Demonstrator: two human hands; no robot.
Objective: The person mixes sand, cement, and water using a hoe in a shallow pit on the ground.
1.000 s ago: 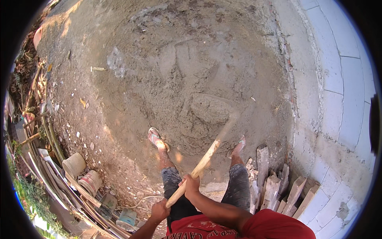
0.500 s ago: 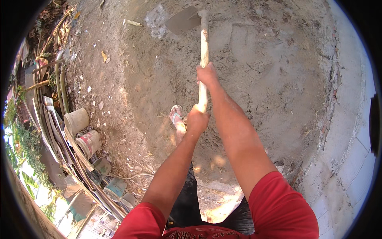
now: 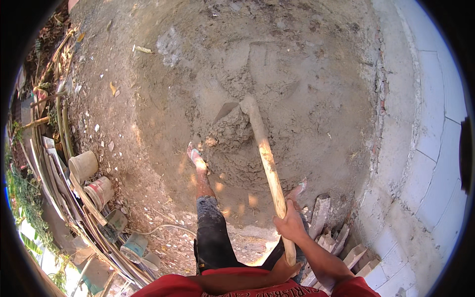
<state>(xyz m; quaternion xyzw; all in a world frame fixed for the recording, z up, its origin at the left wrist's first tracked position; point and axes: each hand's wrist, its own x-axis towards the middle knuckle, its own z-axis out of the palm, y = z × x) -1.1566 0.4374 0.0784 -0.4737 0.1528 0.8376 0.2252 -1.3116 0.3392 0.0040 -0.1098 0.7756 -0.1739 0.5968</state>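
Observation:
A hoe (image 3: 269, 168) with a long pale wooden handle slants from my body to the wet grey mortar (image 3: 282, 123) in front of me. Its metal blade (image 3: 225, 111) is partly sunk in the mortar, behind a lumpy heap of it. My right hand (image 3: 291, 225) is closed around the lower part of the handle. Close against my red shirt, my left hand (image 3: 286, 271) grips the butt end, its fingers partly hidden by the handle. My feet stand on either side of the heap, the left foot (image 3: 194, 154) beside its near edge.
On the left, worn buckets (image 3: 83, 166) stand by a row of leaning boards (image 3: 54, 168). A hose (image 3: 166, 226) lies on the gravelly ground. Broken bricks or wood pieces (image 3: 321, 215) are piled near my right leg. A pale block wall (image 3: 438, 143) runs along the right.
Both hands have pulled the hoe back toward my body. The blade has come down from the far side into the mortar, and a heap is now gathered before it.

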